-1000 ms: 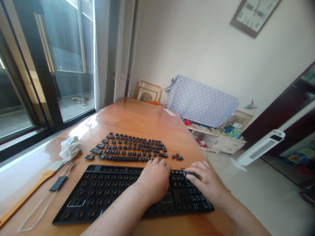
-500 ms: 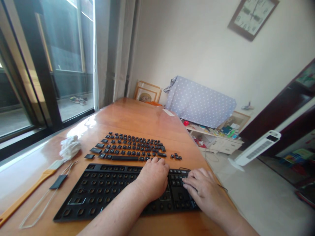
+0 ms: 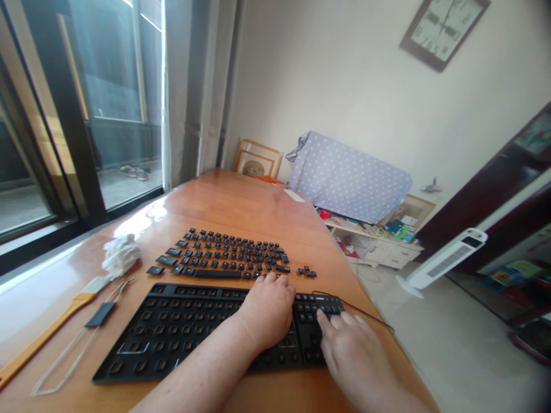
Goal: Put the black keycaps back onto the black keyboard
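Both hands work over a black computer keyboard [image 3: 167, 330] at the lower centre of the frame. The left hand [image 3: 271, 312] lies across its top edge right of centre, fingers bent over it; whether it grips or merely rests cannot be told. The right hand [image 3: 355, 355] is at the keypad end, index finger stretched onto the keys and the other fingers curled under; whether these hold anything is hidden.

Rows of square key sockets show over the keyboard's left and middle, while its right end carries caps. A thin black cable [image 3: 365, 314] runs from its upper right corner toward the table's edge.

Just above the keyboard, loose black keycaps [image 3: 232, 255] lie in rows, with a long space bar [image 3: 217, 273] in the nearest row and a small cluster of arrow keycaps [image 3: 307, 272] to the right. At lower left lie an orange-handled brush [image 3: 60, 322], a wire keycap puller [image 3: 101, 314] and a crumpled white cloth [image 3: 121, 255], all on the glossy wooden table [image 3: 241, 198].

Farther out, a polka-dot cover [image 3: 348, 175] drapes a wide object behind the table, a white tower fan [image 3: 451, 258] leans at right, and a clock [image 3: 445, 28] hangs upper right.
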The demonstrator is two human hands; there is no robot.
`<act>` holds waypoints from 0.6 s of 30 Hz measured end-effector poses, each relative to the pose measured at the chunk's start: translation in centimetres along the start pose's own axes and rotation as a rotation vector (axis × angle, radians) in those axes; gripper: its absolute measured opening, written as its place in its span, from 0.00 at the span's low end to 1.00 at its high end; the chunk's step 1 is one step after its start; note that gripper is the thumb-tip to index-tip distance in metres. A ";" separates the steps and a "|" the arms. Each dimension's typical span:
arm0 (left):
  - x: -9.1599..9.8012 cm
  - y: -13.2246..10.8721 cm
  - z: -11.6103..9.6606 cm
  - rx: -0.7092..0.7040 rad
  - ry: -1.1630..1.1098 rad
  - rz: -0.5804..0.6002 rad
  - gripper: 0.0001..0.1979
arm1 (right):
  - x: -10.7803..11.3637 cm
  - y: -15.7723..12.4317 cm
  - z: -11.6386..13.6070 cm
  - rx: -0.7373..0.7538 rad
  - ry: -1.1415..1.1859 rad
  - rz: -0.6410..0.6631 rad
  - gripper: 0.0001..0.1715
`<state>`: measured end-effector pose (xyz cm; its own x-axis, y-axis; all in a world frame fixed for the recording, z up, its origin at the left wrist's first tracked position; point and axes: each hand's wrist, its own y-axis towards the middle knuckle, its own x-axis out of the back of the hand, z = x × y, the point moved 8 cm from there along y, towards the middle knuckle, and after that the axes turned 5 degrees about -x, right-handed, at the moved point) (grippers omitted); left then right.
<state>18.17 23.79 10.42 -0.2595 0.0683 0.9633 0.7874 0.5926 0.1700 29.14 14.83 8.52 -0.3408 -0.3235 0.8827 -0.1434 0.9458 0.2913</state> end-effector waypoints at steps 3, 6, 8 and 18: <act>-0.1 0.0 0.0 -0.002 -0.001 -0.005 0.13 | -0.4 0.1 0.4 -0.003 -0.053 0.053 0.24; -0.2 0.0 0.0 -0.004 0.002 -0.009 0.12 | -0.5 0.5 0.5 -0.016 -0.063 0.099 0.24; -0.2 0.0 0.0 -0.007 0.005 -0.012 0.12 | -0.5 0.6 0.3 -0.031 -0.046 0.120 0.24; -0.4 0.1 0.1 -0.015 0.005 -0.037 0.12 | 0.2 0.8 -0.4 -0.076 0.067 0.083 0.16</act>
<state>18.25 23.90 10.06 -0.2852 0.0424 0.9575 0.7855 0.5829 0.2082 29.32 15.49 9.08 -0.2858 -0.2441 0.9267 -0.0460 0.9694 0.2411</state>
